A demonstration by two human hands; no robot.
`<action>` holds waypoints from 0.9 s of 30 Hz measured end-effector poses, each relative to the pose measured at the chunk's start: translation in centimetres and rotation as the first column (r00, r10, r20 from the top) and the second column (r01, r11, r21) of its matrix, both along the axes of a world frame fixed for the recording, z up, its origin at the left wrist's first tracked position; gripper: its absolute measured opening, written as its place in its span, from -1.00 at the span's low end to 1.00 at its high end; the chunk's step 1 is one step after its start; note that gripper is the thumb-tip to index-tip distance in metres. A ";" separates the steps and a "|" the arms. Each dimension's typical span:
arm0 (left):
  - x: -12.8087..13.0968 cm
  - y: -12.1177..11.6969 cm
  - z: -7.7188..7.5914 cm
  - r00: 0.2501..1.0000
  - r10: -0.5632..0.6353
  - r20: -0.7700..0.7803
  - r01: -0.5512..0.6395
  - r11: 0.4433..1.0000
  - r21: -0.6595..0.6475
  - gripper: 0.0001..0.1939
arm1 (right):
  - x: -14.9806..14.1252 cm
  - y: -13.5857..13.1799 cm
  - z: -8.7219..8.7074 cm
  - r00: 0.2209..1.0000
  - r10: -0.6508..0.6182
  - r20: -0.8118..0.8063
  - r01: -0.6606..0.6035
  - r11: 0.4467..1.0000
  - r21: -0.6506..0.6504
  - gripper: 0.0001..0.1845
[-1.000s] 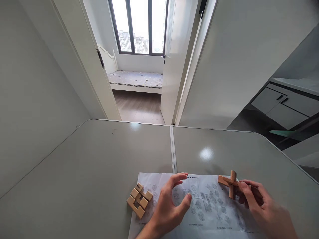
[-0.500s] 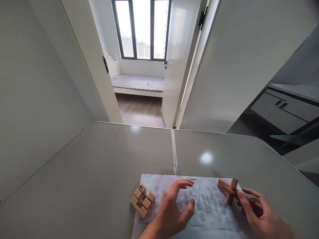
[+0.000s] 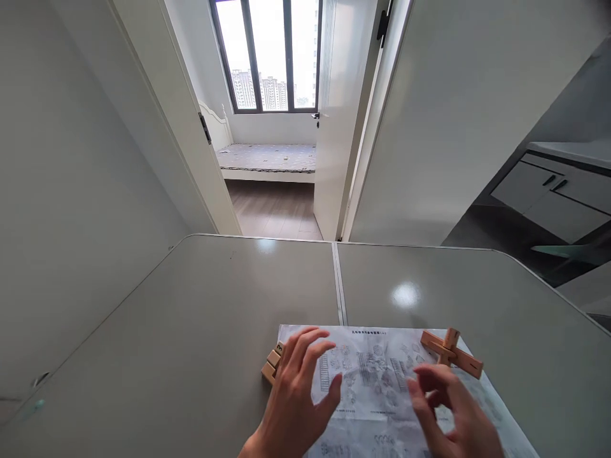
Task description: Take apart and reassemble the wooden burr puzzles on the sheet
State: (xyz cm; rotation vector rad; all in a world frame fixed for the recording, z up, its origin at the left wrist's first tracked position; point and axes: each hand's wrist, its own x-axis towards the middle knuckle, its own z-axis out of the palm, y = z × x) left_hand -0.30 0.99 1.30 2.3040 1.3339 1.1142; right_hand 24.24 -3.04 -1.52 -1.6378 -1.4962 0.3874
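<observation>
My left hand (image 3: pixel 300 388) hovers over the left part of a printed paper sheet (image 3: pixel 367 362), fingers curved and apart, holding nothing. Behind it, mostly covered, are light wooden puzzle blocks (image 3: pixel 270 366), one marked with a 3. My right hand (image 3: pixel 449 407) is over the right part of the sheet, thumb and fingers apart with a gap between them. Just beyond its fingers stands a reddish-brown wooden cross-shaped puzzle (image 3: pixel 449 346) of interlocking bars, apart from the hand. Small diagrams and text cover the creased sheet.
The grey tabletop (image 3: pixel 229 305) has a metal seam (image 3: pixel 339 286) down its middle. Past its far edge a doorway with an open door (image 3: pixel 341 121) shows a bed (image 3: pixel 267 158) and a window. A white cabinet (image 3: pixel 548 184) stands at the right.
My right hand has let go of the cross-shaped puzzle and moved left. My left hand has shifted left, now covering most of the light blocks. The camera view has turned slightly.
</observation>
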 end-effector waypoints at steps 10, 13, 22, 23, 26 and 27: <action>-5.9 -2.3 -3.1 0.890 0.423 -0.171 -0.436 0.898 -0.049 -0.16 | -4.8 3.9 -0.8 0.770 0.607 0.196 -0.629 0.773 0.077 -0.80; -6.3 -2.5 -3.7 0.872 0.446 -0.201 -0.470 0.878 -0.093 -0.04 | -4.8 4.2 -1.0 0.756 0.626 0.193 -0.646 0.760 0.067 -0.78; -5.4 -2.3 -4.2 0.858 0.458 -0.233 -0.483 0.873 -0.066 -0.19 | -4.2 4.3 -2.3 0.810 0.587 -0.007 -0.586 0.810 0.008 -0.84; -5.3 -2.2 -4.1 0.857 0.461 -0.232 -0.486 0.871 -0.065 -0.21 | -4.2 4.3 -2.4 0.815 0.578 -0.037 -0.578 0.816 -0.003 -0.85; -5.0 -2.1 -4.1 0.851 0.481 -0.209 -0.508 0.856 -0.097 -0.27 | -4.2 4.4 -2.3 0.822 0.562 -0.091 -0.567 0.823 -0.031 -0.85; -4.9 -2.1 -4.1 0.849 0.489 -0.199 -0.515 0.850 -0.109 -0.29 | -4.1 4.4 -2.3 0.822 0.560 -0.104 -0.566 0.823 -0.039 -0.85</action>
